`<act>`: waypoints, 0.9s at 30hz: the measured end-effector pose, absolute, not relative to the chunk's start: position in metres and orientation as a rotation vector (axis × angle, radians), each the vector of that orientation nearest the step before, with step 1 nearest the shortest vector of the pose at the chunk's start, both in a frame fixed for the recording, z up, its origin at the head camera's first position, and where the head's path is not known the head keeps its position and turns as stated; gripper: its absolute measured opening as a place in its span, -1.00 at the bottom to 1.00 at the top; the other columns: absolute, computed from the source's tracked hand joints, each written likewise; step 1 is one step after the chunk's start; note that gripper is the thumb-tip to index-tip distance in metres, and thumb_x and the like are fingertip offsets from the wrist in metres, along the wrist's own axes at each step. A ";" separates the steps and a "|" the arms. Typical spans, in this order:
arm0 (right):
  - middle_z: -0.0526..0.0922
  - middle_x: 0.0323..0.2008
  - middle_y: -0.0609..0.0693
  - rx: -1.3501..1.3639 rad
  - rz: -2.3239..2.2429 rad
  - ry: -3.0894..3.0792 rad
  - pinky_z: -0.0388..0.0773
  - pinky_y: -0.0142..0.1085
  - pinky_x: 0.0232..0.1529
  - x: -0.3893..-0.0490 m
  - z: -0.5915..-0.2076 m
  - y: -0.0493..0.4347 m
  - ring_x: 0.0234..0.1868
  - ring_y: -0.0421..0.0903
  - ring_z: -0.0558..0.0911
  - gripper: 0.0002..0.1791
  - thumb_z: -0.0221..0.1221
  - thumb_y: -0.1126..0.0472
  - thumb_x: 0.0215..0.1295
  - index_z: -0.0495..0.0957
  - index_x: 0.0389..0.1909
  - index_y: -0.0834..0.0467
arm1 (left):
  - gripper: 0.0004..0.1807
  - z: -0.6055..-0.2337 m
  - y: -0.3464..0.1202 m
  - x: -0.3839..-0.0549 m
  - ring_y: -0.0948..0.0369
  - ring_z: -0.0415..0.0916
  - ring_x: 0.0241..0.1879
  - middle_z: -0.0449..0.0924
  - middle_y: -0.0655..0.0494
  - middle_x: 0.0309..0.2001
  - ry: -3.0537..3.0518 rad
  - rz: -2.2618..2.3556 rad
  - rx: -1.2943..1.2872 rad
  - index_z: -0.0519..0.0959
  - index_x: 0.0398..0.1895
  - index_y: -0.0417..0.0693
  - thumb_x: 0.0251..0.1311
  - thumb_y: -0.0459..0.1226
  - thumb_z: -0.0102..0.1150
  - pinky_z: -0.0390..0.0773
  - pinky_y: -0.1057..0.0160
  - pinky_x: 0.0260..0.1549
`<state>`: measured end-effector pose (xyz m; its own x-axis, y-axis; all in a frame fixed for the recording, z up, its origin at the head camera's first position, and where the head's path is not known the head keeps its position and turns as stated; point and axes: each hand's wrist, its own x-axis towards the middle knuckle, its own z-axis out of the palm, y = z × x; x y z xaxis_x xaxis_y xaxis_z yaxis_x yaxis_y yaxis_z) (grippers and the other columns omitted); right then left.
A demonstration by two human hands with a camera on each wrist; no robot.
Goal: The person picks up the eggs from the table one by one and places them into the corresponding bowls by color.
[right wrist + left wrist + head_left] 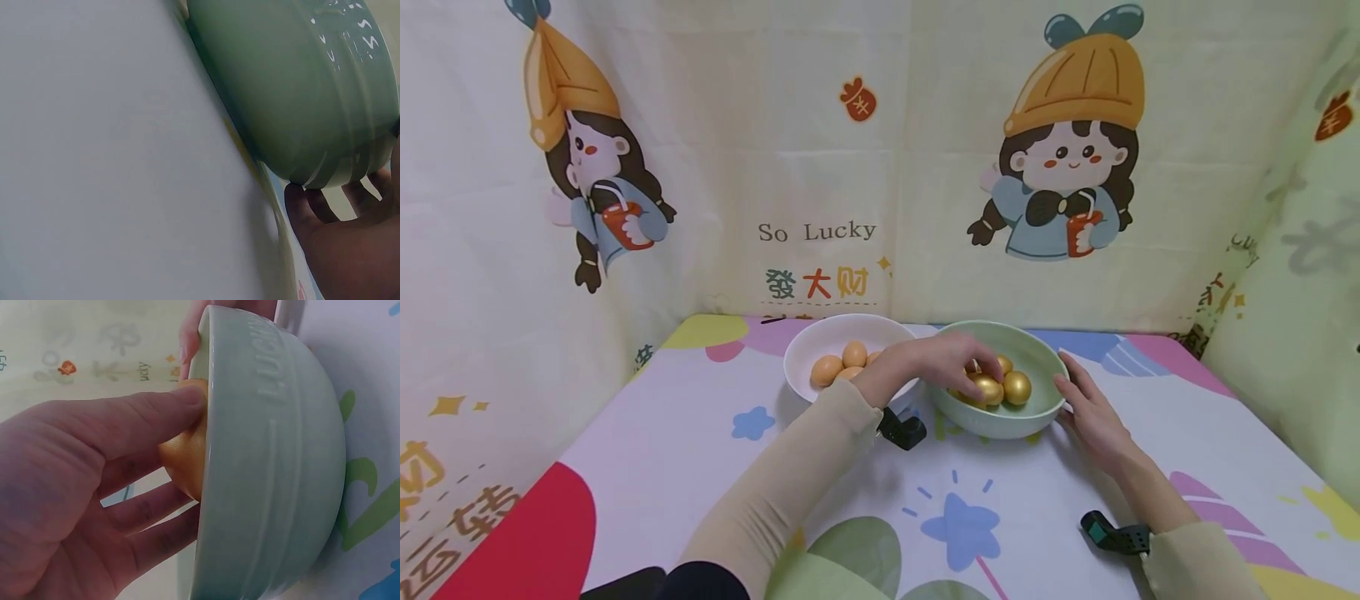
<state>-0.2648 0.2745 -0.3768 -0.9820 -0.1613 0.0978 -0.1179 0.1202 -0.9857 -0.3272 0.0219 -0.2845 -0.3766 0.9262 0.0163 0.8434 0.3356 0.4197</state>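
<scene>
My left hand reaches over the rim into the pale green bowl. In the left wrist view its thumb and fingers pinch a golden egg at the rim, its lower part hidden behind the bowl's wall. Other shiny golden eggs lie inside the bowl, some covered by the hand. On the bowl's right side rests my right hand, its fairly straight fingers against the outer wall. Raised lettering shows on the bowl's outside in the left wrist view.
A white bowl stands left of the green one, holding several brown eggs. My left forearm crosses over its right edge. A patterned cloth covers the table, and a printed curtain hangs behind and at both sides.
</scene>
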 end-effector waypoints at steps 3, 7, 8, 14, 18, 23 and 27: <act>-0.36 0.46 0.02 -0.287 -2.052 2.314 -0.08 0.09 0.28 -0.264 -0.378 0.274 0.41 0.07 -0.15 -0.25 -0.18 -0.11 0.43 -0.31 0.48 -0.04 | -0.68 -0.286 0.022 -0.328 0.30 0.45 -0.17 0.56 0.24 -0.16 2.373 0.539 1.579 0.60 -0.07 -0.05 0.06 -0.30 0.31 0.40 0.38 -0.08; -0.35 0.46 0.02 -0.299 -2.078 2.293 -0.11 0.11 0.28 -0.263 -0.378 0.273 0.40 0.06 -0.16 -0.26 -0.18 -0.09 0.44 -0.32 0.47 -0.01 | -0.68 -0.287 0.021 -0.328 0.32 0.44 -0.16 0.55 0.27 -0.16 2.370 0.551 1.537 0.60 -0.06 -0.03 0.06 -0.32 0.28 0.39 0.40 -0.07; -0.35 0.46 0.01 -0.303 -2.085 2.289 -0.12 0.11 0.28 -0.263 -0.377 0.273 0.41 0.06 -0.16 -0.26 -0.18 -0.08 0.45 -0.33 0.47 0.00 | -0.69 -0.288 0.021 -0.329 0.33 0.43 -0.15 0.55 0.27 -0.15 2.368 0.557 1.533 0.60 -0.06 -0.03 0.07 -0.33 0.27 0.38 0.40 -0.07; -0.35 0.46 0.00 -0.304 -2.095 2.282 -0.11 0.11 0.28 -0.264 -0.377 0.274 0.40 0.05 -0.16 -0.25 -0.18 -0.08 0.44 -0.32 0.47 -0.01 | -0.68 -0.288 0.021 -0.330 0.31 0.43 -0.12 0.55 0.26 -0.13 2.359 0.585 1.527 0.59 -0.05 -0.04 0.07 -0.33 0.27 0.37 0.40 -0.04; -0.36 0.46 0.00 -0.306 -2.101 2.272 -0.11 0.11 0.28 -0.263 -0.377 0.274 0.40 0.05 -0.17 -0.25 -0.17 -0.07 0.44 -0.34 0.47 0.01 | -0.67 -0.289 0.023 -0.329 0.32 0.44 -0.13 0.55 0.27 -0.13 2.352 0.574 1.511 0.60 -0.05 -0.03 0.06 -0.31 0.30 0.38 0.42 -0.06; -0.36 0.46 0.01 -0.317 -2.105 2.273 -0.12 0.11 0.28 -0.262 -0.376 0.273 0.40 0.06 -0.18 -0.24 -0.17 -0.07 0.44 -0.33 0.47 0.02 | -0.70 -0.292 0.025 -0.329 0.31 0.45 -0.12 0.56 0.24 -0.14 2.339 0.512 1.528 0.60 -0.06 -0.07 0.10 -0.31 0.26 0.38 0.42 -0.05; -0.36 0.46 0.02 -0.319 -2.105 2.275 -0.12 0.11 0.28 -0.263 -0.377 0.273 0.41 0.06 -0.19 -0.25 -0.17 -0.07 0.45 -0.33 0.47 0.03 | -0.72 -0.295 0.024 -0.331 0.26 0.45 -0.13 0.57 0.16 -0.15 2.335 0.511 1.505 0.60 -0.07 -0.11 0.10 -0.35 0.25 0.39 0.38 -0.05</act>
<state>-0.2632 0.2727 -0.3774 -0.9788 -0.1666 0.1195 -0.1320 0.0661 -0.9890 -0.3314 0.0241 -0.2948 -0.3964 0.9154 -0.0698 0.8024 0.3824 0.4582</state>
